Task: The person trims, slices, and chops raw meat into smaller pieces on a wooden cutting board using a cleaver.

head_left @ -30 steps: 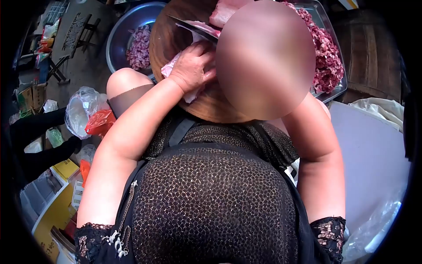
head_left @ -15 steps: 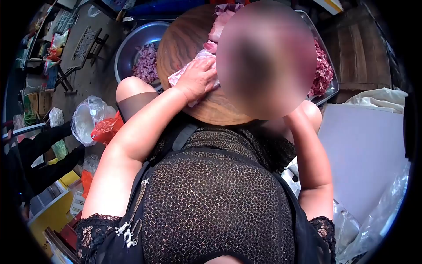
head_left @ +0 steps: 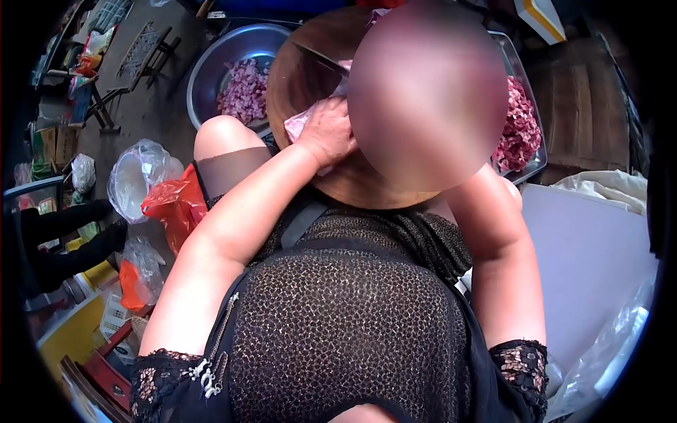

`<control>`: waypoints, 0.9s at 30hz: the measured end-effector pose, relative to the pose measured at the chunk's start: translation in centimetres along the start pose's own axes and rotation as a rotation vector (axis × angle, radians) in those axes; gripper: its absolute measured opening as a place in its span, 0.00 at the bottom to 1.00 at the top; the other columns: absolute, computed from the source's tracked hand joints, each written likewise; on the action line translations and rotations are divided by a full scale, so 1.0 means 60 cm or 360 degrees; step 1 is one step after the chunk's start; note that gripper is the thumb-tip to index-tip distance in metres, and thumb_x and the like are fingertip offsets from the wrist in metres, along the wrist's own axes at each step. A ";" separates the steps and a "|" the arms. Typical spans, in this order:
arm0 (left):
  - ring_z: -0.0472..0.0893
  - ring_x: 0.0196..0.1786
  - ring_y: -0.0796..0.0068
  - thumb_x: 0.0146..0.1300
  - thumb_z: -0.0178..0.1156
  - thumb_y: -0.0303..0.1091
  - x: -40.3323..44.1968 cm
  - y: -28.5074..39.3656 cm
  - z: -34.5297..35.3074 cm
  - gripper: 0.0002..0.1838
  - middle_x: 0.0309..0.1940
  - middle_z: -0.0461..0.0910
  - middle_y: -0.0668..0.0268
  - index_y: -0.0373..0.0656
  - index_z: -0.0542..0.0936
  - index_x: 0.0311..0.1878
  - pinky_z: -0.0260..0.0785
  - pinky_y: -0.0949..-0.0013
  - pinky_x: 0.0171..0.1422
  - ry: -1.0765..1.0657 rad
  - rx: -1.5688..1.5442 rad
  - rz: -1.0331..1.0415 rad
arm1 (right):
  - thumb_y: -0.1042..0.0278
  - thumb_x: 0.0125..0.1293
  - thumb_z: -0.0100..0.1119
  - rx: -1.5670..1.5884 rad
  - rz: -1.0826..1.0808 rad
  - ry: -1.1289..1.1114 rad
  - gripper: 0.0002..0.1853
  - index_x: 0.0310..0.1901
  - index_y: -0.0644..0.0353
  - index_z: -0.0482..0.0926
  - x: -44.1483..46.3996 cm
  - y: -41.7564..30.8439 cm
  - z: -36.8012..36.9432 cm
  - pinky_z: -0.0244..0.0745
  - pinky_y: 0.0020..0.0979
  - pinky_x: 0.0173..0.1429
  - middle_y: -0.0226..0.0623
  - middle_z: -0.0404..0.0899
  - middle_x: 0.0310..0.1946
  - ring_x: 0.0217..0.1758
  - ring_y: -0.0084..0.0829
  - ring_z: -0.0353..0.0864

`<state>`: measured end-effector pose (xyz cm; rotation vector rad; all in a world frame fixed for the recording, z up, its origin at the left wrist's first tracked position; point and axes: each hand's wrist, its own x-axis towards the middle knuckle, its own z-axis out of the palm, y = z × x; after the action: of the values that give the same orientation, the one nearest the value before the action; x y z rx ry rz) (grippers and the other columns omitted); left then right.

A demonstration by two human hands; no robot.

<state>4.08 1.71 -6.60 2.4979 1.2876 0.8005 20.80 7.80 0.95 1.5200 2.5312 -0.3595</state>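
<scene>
My left hand (head_left: pixel 330 132) presses on a pale pink piece of meat (head_left: pixel 297 125) lying on the round wooden board (head_left: pixel 289 77). Its fingers are bent over the meat, and their tips run into the blurred area. A dark knife blade (head_left: pixel 319 58) points up and left over the board, its handle end lost in the blur. That same round blur covers my right hand, so only the right forearm shows. Chopped meat lies in the metal bowl (head_left: pixel 201 84) left of the board. More chopped red meat (head_left: pixel 520 130) fills a metal tray (head_left: pixel 541 156) on the right.
A plastic-lined bucket (head_left: pixel 127 187) and a red bag (head_left: pixel 176 204) stand left of my knee. Another person's dark-clothed legs (head_left: pixel 74 240) reach in at the far left. A grey board (head_left: pixel 585 247) is at the right, and a white and yellow box (head_left: pixel 540 20) is at the top.
The knife blade, hidden half a second ago, shows again over the board. The whole view has shifted a little, with the board now farther right. My left hand stays on the meat.
</scene>
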 end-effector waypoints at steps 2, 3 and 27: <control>0.75 0.56 0.54 0.50 0.67 0.36 0.006 -0.002 -0.006 0.25 0.52 0.76 0.60 0.48 0.80 0.55 0.70 0.53 0.61 -0.0030 -0.0106 0.0042 | 0.62 0.69 0.52 0.0045 -0.0018 0.0031 0.12 0.43 0.60 0.82 0.051 -0.021 -0.017 0.81 0.47 0.46 0.50 0.85 0.35 0.42 0.49 0.86; 0.75 0.56 0.54 0.50 0.67 0.34 0.002 -0.006 0.000 0.25 0.53 0.76 0.60 0.49 0.80 0.55 0.69 0.52 0.62 -0.0016 -0.0097 0.0080 | 0.60 0.70 0.52 0.0096 -0.0024 0.0047 0.14 0.44 0.60 0.82 0.067 -0.024 -0.021 0.80 0.48 0.48 0.51 0.85 0.37 0.44 0.50 0.86; 0.74 0.61 0.58 0.57 0.66 0.43 0.016 0.004 0.000 0.17 0.55 0.77 0.64 0.60 0.85 0.51 0.68 0.56 0.67 -0.0010 -0.0117 0.0081 | 0.64 0.70 0.55 0.0173 0.0322 0.0367 0.09 0.37 0.61 0.75 -0.247 -0.010 0.036 0.78 0.45 0.33 0.46 0.81 0.26 0.29 0.48 0.82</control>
<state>4.67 2.36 -6.15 2.4819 1.1750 0.8350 27.23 -5.61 2.87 1.9428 2.5264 -0.3136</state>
